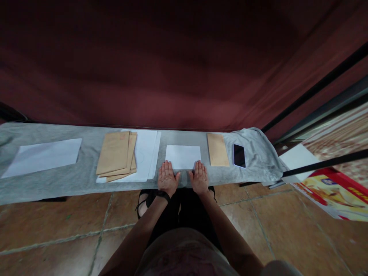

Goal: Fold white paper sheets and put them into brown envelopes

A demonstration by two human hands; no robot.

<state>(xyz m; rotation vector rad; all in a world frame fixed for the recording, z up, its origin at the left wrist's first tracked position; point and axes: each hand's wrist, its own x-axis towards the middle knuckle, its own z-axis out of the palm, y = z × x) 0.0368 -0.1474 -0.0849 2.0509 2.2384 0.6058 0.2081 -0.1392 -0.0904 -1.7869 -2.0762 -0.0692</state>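
A small white sheet of paper (183,156) lies flat on the grey cloth in front of me. My left hand (168,178) rests palm down at its lower left corner, fingers stretched out, with a dark band on the wrist. At the lower right corner my right hand (199,177) lies flat in the same way. Neither hand grips anything. To the left, several brown envelopes (114,152) sit stacked on larger white sheets (146,153). A single brown envelope (217,150) lies to the right of the small sheet.
A phone (239,156) lies farther right on the grey cloth (255,153). Another white sheet (46,155) is at the far left. Behind the narrow table hangs a dark red curtain (172,103). A red and yellow box (336,193) and black poles stand at the right.
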